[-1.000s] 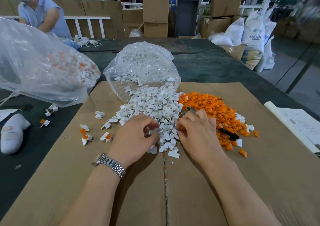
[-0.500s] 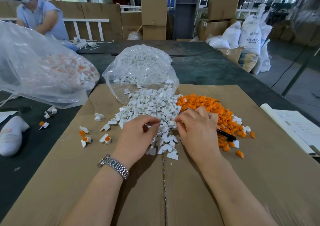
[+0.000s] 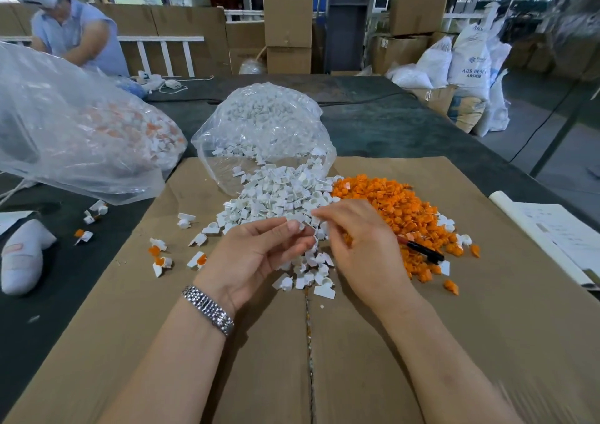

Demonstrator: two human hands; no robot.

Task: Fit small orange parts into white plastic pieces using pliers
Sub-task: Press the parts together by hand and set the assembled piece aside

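Two piles on cardboard sheet | left hand pinches white piece | right hand grip unclear

Both forearms are bare, no sleeves in view; a silver metal link watch bracelet circles the left wrist.

dark table | on it: cardboard sheet; two clear bags; papers

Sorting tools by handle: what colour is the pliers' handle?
Black, with a red bit near the hand, on the pliers in the head view.
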